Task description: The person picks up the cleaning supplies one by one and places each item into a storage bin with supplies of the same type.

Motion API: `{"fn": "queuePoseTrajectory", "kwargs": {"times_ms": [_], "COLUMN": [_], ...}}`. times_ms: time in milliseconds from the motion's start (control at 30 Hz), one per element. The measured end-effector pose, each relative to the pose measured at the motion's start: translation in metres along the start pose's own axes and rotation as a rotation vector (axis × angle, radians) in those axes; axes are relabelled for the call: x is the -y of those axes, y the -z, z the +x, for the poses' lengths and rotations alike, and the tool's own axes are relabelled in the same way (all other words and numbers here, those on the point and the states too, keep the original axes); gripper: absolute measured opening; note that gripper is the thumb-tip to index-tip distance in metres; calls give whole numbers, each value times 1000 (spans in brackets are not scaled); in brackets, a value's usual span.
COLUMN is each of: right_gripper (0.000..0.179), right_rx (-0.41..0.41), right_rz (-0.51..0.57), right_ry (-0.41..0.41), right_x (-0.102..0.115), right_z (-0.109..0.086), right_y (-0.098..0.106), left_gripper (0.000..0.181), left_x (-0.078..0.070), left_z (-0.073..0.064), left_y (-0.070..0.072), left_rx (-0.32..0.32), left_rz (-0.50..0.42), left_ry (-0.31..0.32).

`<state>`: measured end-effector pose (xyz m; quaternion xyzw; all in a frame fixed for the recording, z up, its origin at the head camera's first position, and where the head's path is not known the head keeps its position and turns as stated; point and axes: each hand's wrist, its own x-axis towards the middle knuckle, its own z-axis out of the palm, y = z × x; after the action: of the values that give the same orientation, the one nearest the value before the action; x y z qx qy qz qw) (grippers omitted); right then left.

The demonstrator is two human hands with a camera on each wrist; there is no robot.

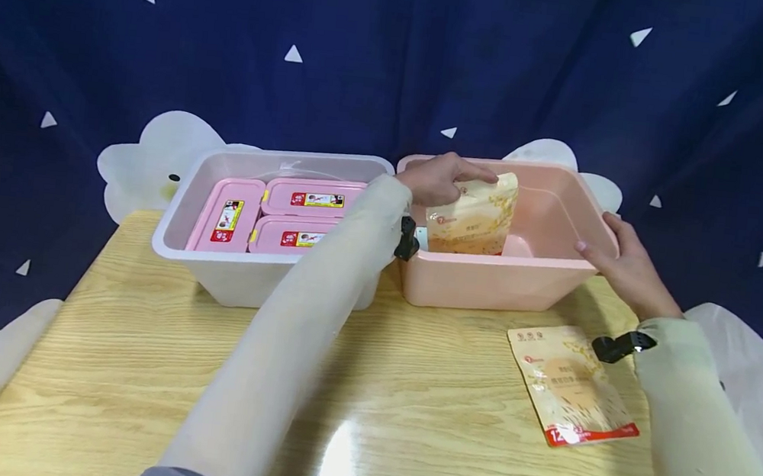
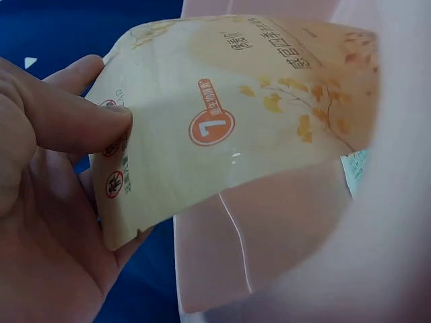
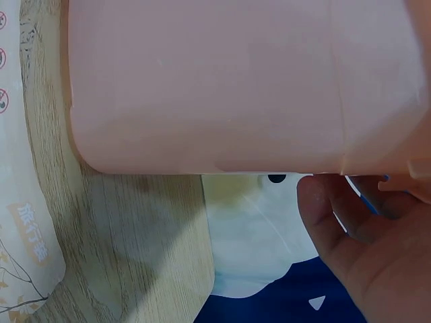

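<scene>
My left hand (image 1: 438, 181) pinches the top edge of a cream printed pouch (image 1: 471, 220) between thumb and fingers. This pouch stands upright inside the pink bin (image 1: 476, 285), leaning a little, with its lower end hidden behind the front wall. In the left wrist view, the thumb presses the printed face of the pouch (image 2: 202, 114). At the bin's right end, my right hand (image 1: 634, 270) grips the rim, thumb over the edge and fingers outside. A second cream pouch (image 1: 571, 383) with a red bottom strip lies flat on the table, below the right hand.
To the left stands a white bin (image 1: 233, 273) holding several pink lidded boxes (image 1: 226, 215). A small white-and-green item (image 2: 355, 171) shows in the pink bin beside the held pouch. Both bins stand on a wooden table (image 1: 100, 364), before a dark blue curtain (image 1: 354, 21).
</scene>
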<state>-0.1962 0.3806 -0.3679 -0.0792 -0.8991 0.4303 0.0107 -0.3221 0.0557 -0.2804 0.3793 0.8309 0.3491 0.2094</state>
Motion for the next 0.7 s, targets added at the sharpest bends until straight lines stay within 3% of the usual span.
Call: {"fn": "queuePoseTrajectory", "kwargs": {"times_ms": [200,267,433,500,567,700], "right_gripper": [90,90,91,91,91,90], "right_rx": [-1,7,25,23,18,16], "right_rz": [-6,-5,-5,-9,-20,-47], "right_ry": [9,13,25,27,27,26], "right_x": [-1,0,5,6,7,7], "right_z": [0,1,5,6,6,8], "right_y": [-3,-6,-8,-7,-4,0], "left_gripper": [66,61,47,43,40,37], "left_x": [2,2,-7,-17,-29,-52], "left_z": [1,-2,-12,-16,-21,-32], "left_y": [0,1,7,7,7,-3], "left_rx": [5,-40,-257,-331,-389,-426], "left_rz": [25,40,63,77,120,204], "left_ry": [-4,14,40,11,-56,-210]}}
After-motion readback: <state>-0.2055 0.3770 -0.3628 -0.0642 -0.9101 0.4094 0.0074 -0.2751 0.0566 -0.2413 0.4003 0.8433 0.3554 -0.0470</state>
